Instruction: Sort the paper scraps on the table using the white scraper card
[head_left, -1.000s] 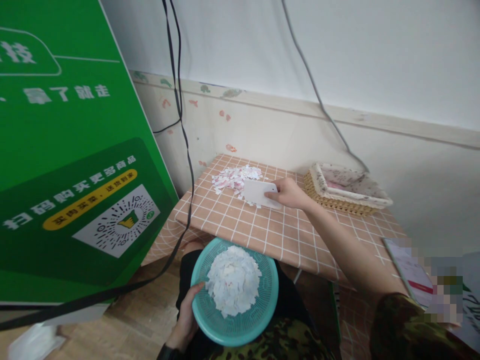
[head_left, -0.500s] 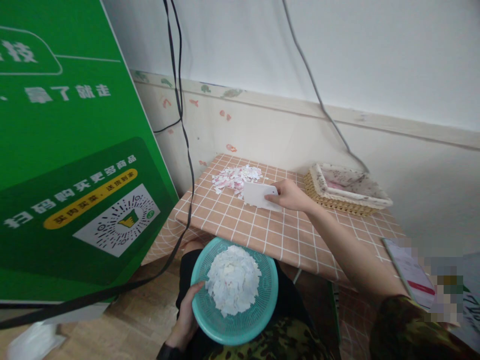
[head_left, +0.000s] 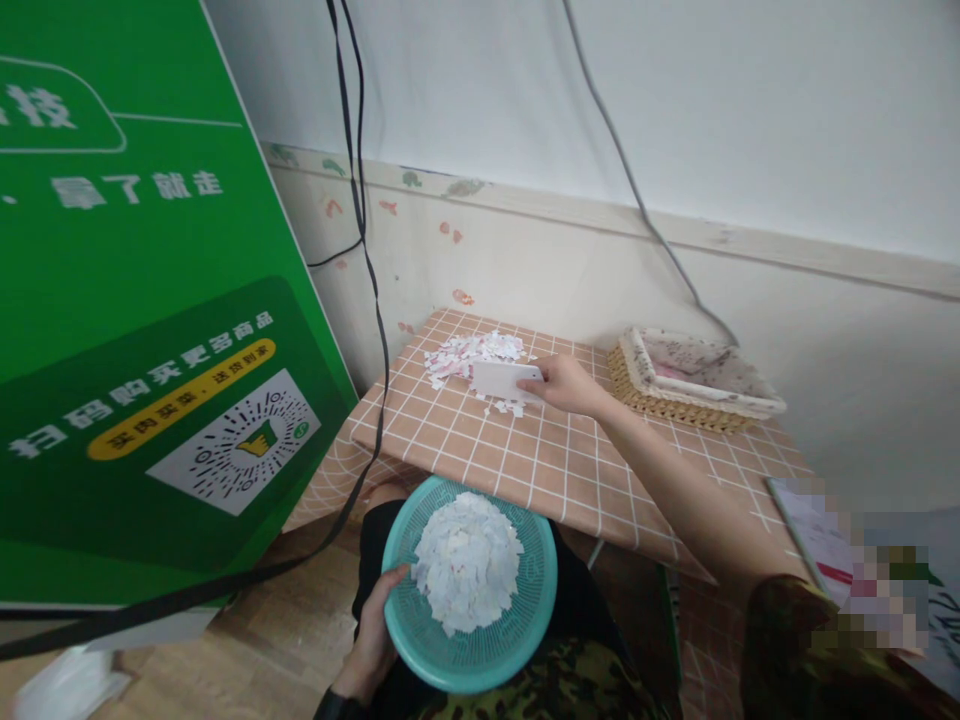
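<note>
My left hand (head_left: 377, 622) grips the left rim of a round teal plastic basket (head_left: 536, 610), which rests at my lap below the table edge. A mound of pale paper scraps (head_left: 466, 565) fills its middle. Over the table, my right hand (head_left: 568, 383) is closed on the right end of a flat white scraper (head_left: 501, 380). The scraper stands tilted at the near right side of a pile of white and pink paper scraps (head_left: 457, 355). A few loose scraps (head_left: 510, 408) lie just in front of its lower edge.
A brown checked cloth covers the table (head_left: 585, 455). At its back right stands a wicker basket (head_left: 675, 405) with a cloth lining. A black cable (head_left: 379, 330) hangs down before the table's left end, beside a large green panel (head_left: 150, 250). The wall (head_left: 525, 255) closes off the back.
My right hand has moved the scraper a little left and away from me, toward the pile. Loose scraps now show in front of it. My left hand and the teal basket stay put.
</note>
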